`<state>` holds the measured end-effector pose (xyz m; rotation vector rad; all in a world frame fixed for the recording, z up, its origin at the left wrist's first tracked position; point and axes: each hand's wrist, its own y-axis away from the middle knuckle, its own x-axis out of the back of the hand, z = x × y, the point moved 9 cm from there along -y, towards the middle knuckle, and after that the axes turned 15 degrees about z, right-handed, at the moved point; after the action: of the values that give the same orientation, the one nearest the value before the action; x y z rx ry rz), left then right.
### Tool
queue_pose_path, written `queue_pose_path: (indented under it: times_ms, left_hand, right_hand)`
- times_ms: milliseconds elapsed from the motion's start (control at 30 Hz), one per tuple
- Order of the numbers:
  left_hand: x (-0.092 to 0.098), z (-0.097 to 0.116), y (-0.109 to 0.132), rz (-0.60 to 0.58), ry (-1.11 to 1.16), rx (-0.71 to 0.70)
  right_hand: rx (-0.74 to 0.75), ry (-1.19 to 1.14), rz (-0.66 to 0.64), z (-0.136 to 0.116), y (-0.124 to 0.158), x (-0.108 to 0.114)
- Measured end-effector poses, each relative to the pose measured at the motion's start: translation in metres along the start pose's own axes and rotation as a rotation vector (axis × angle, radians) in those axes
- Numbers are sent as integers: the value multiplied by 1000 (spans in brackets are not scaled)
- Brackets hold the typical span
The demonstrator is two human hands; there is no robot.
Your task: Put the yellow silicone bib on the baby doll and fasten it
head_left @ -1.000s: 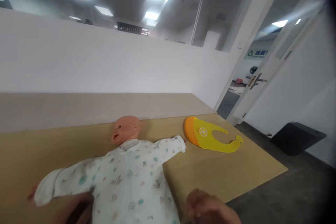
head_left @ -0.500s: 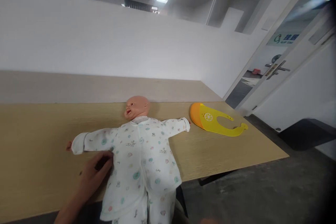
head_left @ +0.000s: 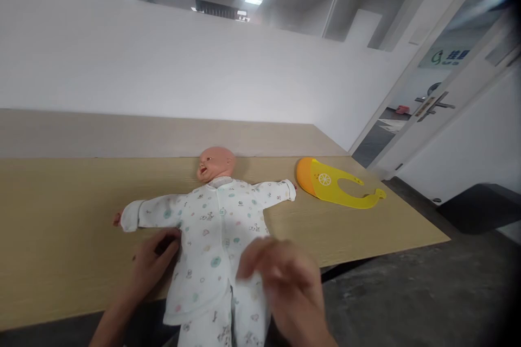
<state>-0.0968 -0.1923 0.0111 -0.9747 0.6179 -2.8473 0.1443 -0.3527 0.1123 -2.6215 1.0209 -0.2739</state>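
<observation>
The left hand (head_left: 157, 257) was set against the side of the doll (head_left: 214, 233), fingers loosely curved, with a gap left between thumb and index. Whether any cloth was pinched in that grip couldn't be told, tbh. The right hand (head_left: 285, 276) was badly blurred, fingers bent, seen over the 4 o'clock edge of the printed white shirt (head_left: 203, 265). Nothing held could be made out there, and whether that grip was open or closed, touching or hovering, couldn't be told either.

The big thing was how the doll was laid between the two. Its long axis was lined up roughly 12 to 6: head (head_left: 217, 162) at 12, trousers (head_left: 209, 331) at 6, run out past the near edge of the tabletop (head_left: 61, 249). The torso was placed at 3 o'clock from the left hand and about 10 from the right. The left was judged nearer, since contact was only clear there. The sleeves were spread toward 9 and 2.

Further out, a yellow and orange bib (head_left: 329, 190) was laid around 1 o'clock from the right hand, just beside the 2 o'clock cuff, orange end turned toward the doll.
</observation>
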Motion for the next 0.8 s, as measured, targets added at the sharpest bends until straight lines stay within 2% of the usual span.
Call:
queue_pose_path:
  times_ms: [100,167,233,367,467,567,800]
  left_hand:
    - [2,1,0,5,19,-5]
    - [3,4,1,7,29,-10]
    - [4,6,1,7,38,-11]
    - [4,6,1,6,32,-4]
    - [4,4,1,11,18,-10]
    - [5,6,0,14,18,-33]
    - [4,4,5,11,39,-4]
  right_hand:
    - [-164,-204,65,47,-2,20]
    - [-223,-206,173,83,-3,39]
    - [-238,-183,224,112,6,55]
    - [-278,-68,158,149,38,66]
    - [-239,17,103,157,53,62]
    - [-199,50,110,155,56,58]
    - [-95,172,233,126,34,77]
